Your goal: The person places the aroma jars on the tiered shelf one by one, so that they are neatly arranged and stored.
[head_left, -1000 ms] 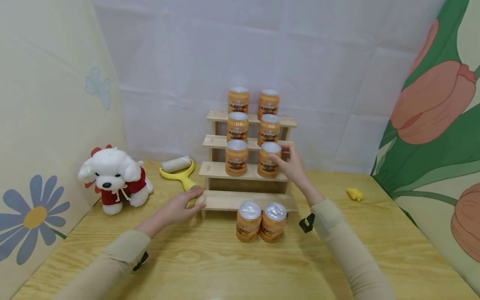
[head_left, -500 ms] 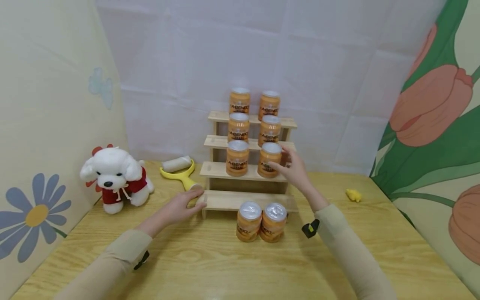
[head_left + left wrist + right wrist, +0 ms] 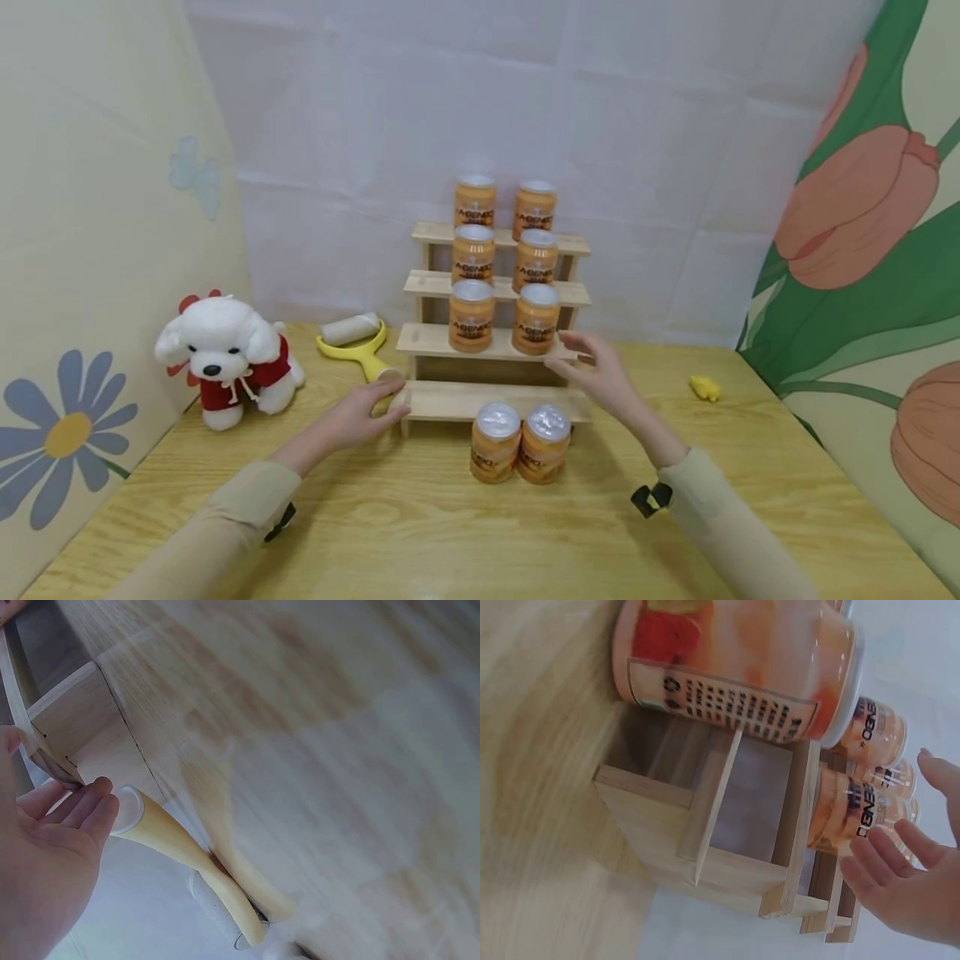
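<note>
Hands are hovering spread and empty, left hand (image 3: 358, 414) touching the stepped wooden rack (image 3: 450, 402), six orange cans (image 3: 472, 315) shelved, two orange cans (image 3: 496, 443) waiting on the desk (image 3: 450, 533) before it.

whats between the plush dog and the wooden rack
A yellow lint roller lies between the plush dog and the wooden rack, its handle end by the left hand. The head view shows it.
</note>
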A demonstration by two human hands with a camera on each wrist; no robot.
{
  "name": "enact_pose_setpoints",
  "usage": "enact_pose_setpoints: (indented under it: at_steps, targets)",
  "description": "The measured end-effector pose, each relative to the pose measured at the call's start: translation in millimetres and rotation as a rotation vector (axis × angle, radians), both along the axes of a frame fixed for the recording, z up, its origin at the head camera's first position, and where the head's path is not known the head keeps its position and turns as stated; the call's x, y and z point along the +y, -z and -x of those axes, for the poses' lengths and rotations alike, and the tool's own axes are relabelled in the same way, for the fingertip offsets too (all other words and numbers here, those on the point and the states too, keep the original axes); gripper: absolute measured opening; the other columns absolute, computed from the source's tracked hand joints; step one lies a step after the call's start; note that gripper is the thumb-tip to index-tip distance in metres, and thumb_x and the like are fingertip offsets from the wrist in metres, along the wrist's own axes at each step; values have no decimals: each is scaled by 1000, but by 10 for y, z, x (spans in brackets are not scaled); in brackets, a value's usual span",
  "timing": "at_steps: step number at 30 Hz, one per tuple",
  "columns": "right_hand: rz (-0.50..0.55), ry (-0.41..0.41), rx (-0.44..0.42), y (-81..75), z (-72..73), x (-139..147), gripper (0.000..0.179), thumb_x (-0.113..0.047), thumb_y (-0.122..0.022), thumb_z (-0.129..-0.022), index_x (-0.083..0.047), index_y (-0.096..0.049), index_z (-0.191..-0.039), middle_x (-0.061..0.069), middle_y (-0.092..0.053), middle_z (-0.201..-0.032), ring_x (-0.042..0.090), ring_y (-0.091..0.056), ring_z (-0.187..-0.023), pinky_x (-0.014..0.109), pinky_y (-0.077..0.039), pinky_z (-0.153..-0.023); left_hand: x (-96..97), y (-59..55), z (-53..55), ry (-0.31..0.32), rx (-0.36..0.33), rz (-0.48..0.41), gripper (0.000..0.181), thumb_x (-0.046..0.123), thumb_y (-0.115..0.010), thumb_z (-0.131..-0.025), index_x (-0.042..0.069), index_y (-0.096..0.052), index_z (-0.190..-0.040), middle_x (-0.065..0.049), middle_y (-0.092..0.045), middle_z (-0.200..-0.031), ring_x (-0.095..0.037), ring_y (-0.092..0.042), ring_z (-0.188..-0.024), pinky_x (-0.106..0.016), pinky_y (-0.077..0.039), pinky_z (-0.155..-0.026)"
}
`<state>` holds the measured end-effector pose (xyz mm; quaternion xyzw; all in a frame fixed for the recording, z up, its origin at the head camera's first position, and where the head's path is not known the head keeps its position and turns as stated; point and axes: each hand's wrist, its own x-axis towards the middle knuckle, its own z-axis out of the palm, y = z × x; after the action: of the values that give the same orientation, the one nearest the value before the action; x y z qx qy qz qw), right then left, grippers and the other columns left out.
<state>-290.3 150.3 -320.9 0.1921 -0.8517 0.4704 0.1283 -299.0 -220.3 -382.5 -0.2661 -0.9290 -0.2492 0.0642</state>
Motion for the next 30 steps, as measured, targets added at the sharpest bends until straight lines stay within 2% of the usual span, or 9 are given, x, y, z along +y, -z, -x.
enact_pose_setpoints:
  at_steps: [4, 10, 16, 21, 30]
  targets:
    - [-52, -17, -12, 61, -139, 2, 55, -32, -70, -85, -3, -54, -129, 16, -58, -128, 30, -55, -117, 47, -44, -101, -2, -8, -3, -6, -12, 0, 56, 32, -56, -94, -6, -47, -134, -27, -46, -137, -43, -43, -126, -55, -38, -101]
    - [-106, -77, -62, 166, -301, -13, 52, -27, -70, -85, 1, -54, -127, 19, -59, -125, 33, -59, -109, 47, -49, -93, 5, -15, -4, -8, -6, 7, 55, 32, -57, -94, -6, -48, -134, -27, -46, -137, -43, -43, -127, -55, -38, -102]
    - [-231, -55, -148, 270, -404, -55, 57, -34, -72, -82, 0, -55, -125, 15, -60, -113, 26, -59, -97, 35, -53, -79, 9, -21, -2, -2, -3, 6, 55, 30, -57, -94, -7, -47, -133, -27, -46, -136, -44, -43, -126, -55, -38, -102]
    - [-279, -75, -122, 356, -428, -82, 58, -34, -79, -75, -1, -57, -118, 11, -58, -105, 19, -56, -90, 25, -49, -70, 5, -13, -1, -1, -1, 8, 55, 32, -56, -94, -6, -47, -133, -27, -46, -137, -44, -43, -126, -55, -38, -102]
    - [-285, -163, -96, 396, -405, -92, 64, -34, -76, -78, -1, -54, -129, 15, -54, -120, 23, -56, -100, 21, -52, -75, 1, 4, 0, -4, 13, 14, 55, 32, -57, -94, -6, -48, -133, -27, -47, -136, -43, -44, -125, -55, -40, -101]
